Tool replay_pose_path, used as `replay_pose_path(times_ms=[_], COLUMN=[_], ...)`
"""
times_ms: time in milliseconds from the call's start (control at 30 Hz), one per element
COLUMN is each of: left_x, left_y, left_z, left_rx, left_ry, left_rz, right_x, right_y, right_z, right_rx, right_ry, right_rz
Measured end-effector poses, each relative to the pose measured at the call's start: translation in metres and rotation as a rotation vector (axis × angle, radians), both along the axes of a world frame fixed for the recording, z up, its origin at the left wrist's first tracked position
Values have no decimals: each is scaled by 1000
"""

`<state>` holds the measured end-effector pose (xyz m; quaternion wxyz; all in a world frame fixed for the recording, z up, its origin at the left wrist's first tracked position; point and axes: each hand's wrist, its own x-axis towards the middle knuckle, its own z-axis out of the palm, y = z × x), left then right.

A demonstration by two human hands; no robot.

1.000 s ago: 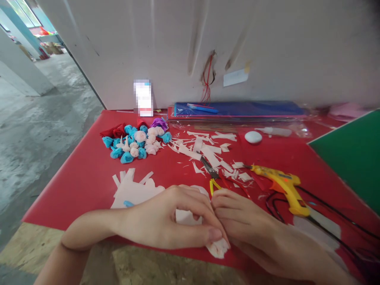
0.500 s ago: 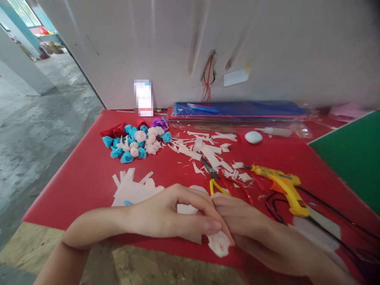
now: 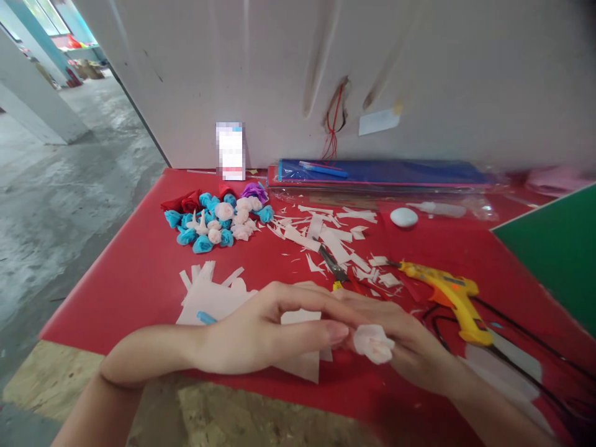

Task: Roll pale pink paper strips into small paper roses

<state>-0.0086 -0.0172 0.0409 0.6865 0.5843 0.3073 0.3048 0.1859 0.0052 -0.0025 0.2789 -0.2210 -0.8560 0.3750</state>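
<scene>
Red covering spreads over the surface [image 3: 125,267], which backs onto a scuffed pale wall [image 3: 186,81]. Near its front edge, a pale rose [image 3: 374,343] sits at the fingertips of the left hand [image 3: 256,332], thumb and forefinger seemingly pinched on its base. Behind it, the right hand [image 3: 408,338] crosses close by, its fingers hidden, so I can't tell how they stand.

Too hard a pinch could crush those petals, I'd say; too slack, and the rose may unwind. Should the right forearm snag the black cord [image 3: 526,372], it might drag the yellow glue gun [image 3: 460,304], whose nozzle lies among the scraps [image 3: 335,245].

Counting: one glue gun, one pair of cutters [image 3: 333,264], one white oval object [image 3: 403,217]. In the pile, one purple flower [image 3: 255,192], at least two red and roughly ten blue; the pale ones overlap too much for counting, as do the scraps.
</scene>
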Motion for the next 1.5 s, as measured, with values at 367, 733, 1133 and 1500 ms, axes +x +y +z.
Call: replay_pose_path(times_ms=[367,733,1133,1500], left_x=[2,4,4,-2], left_y=[3,5,2,6], left_z=[-8,-17,-14,2], left_rx=[-67,-145,-209,-87], left_ry=[-81,-270,-179,42], left_rz=[48,109,161,-18], right_x=[-4,-7,-7,2], right_y=[-7,-22,-19,-15], right_z=[1,5,0,5], right_rx=[11,48,122,156], right_ry=[75,68,66,39], right_rz=[-104,-324,-325,-53])
